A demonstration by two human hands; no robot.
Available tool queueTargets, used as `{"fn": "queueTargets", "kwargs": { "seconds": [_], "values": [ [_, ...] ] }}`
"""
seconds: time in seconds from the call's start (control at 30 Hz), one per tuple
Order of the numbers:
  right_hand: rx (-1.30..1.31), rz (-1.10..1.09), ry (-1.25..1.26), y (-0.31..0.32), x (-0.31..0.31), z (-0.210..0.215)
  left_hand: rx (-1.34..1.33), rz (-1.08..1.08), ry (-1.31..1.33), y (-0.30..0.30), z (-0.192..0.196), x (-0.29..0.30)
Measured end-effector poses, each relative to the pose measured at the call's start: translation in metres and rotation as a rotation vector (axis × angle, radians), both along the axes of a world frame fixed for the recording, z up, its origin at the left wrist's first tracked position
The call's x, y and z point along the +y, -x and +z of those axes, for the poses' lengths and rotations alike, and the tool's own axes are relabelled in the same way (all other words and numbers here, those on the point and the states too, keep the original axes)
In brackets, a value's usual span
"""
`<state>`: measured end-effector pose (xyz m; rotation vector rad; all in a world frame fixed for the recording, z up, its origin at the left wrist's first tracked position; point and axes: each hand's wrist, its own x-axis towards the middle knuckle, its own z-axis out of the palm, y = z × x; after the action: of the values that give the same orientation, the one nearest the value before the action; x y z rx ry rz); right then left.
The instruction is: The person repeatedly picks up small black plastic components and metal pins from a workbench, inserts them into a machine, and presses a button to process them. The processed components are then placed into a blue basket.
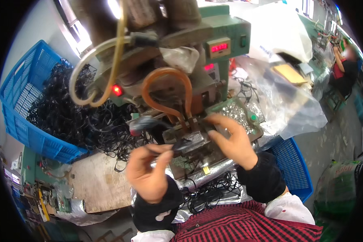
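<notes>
My left hand (148, 172) is at the front left of a small metal mold (194, 142) on a green bench machine (226, 30). Its thumb and forefinger are closed on a thin black cable (183, 144), which reaches to the mold. On the mold's right side hovers my right hand (234, 142), thumb and fingers apart, with nothing seen between them. A blurred grey tool-like thing (146, 123) with a reddish end shows just beyond my left hand; its kind cannot be made out. An orange hose (167, 72) loops down to the mold.
A blue crate (26, 125) heaped with black cables (80, 105) stands at left beside a wooden board (103, 181). More black cables (213, 189) lie on foil before me. Clear plastic bags (286, 97) and another blue crate (295, 169) are at right. A person (345, 68) sits far right.
</notes>
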<state>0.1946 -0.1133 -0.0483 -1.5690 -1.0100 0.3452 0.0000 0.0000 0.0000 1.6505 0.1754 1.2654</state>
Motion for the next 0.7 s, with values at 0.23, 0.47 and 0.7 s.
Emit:
{"fn": "queueTargets", "kwargs": {
  "seconds": [0.23,0.47,0.7],
  "values": [
    [-0.699,-0.463,0.157,-0.07,-0.012,-0.079,0.184,-0.062,0.136,-0.026,0.008,-0.014],
    [-0.443,-0.505,0.114,-0.065,0.001,-0.071,0.251,-0.009,0.037,-0.025,0.007,-0.012],
    [-0.264,-0.571,0.055,-0.065,-0.016,-0.08,0.206,0.546,-0.364,0.019,-0.037,-0.007]
  ]
}}
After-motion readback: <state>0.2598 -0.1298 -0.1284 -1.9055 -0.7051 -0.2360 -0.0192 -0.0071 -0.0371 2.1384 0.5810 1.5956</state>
